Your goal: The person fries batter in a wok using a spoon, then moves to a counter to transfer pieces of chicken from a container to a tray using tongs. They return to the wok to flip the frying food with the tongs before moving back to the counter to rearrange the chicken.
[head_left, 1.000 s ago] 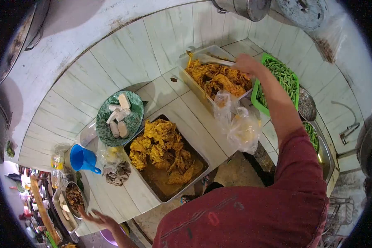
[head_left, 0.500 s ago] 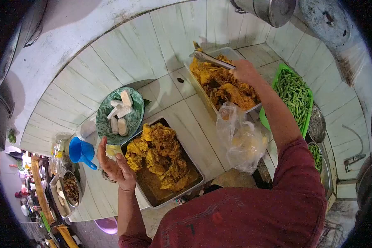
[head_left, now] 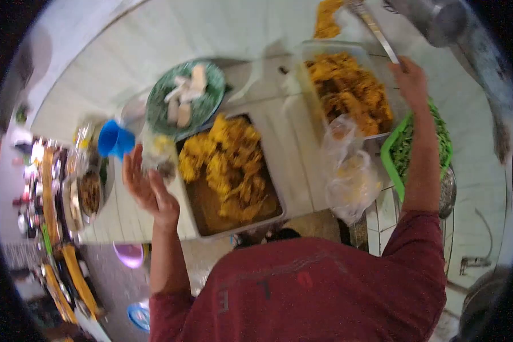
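My right hand is closed on the handle of metal tongs. A yellow-orange piece of food hangs at the tongs' far end, above the back edge of a clear plastic container that holds more such pieces. Raised with its fingers apart, my left hand holds nothing. It is left of a dark metal tray with a heap of yellow food pieces in brown liquid, and just below a blue dipper.
A green patterned plate bears pale blocks. Beside the container lies a clear plastic bag. Green vegetables fill a green basket under my right arm. Bowls stand at far left; a metal pot is at top right.
My right hand has lifted the tongs with the food piece up and away from the container. The whole view has shifted, and my left hand stays raised and open.
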`<action>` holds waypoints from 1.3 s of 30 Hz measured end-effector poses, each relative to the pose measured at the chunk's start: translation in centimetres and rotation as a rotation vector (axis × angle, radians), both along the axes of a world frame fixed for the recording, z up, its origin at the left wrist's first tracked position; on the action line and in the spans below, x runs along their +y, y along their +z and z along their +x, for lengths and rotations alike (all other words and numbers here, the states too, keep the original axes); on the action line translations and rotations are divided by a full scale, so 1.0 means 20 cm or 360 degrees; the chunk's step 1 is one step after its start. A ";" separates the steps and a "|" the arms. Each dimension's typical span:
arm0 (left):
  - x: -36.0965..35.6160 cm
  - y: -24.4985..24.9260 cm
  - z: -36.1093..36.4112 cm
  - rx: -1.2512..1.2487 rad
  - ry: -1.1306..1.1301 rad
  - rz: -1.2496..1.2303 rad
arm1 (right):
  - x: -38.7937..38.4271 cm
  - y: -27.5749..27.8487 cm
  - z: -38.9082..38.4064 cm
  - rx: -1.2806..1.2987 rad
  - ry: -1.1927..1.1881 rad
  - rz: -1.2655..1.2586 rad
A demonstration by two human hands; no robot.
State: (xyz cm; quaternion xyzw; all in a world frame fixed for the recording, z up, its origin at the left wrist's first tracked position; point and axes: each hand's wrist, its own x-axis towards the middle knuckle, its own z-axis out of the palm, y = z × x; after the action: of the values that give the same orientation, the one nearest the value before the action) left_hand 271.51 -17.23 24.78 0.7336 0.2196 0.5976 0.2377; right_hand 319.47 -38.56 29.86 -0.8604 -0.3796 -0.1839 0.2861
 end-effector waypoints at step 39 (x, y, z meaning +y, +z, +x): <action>-0.14 -0.05 -1.01 -0.0067 0.0508 -0.0333 | 0.02 -0.18 -1.60 -0.0870 0.1346 -0.1444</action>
State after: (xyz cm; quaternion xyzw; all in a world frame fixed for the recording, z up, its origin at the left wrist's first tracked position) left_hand 251.37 -20.11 23.74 0.6480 0.3891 0.6168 0.2195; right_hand 287.47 -38.21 26.35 -0.5953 -0.7818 -0.0897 -0.1623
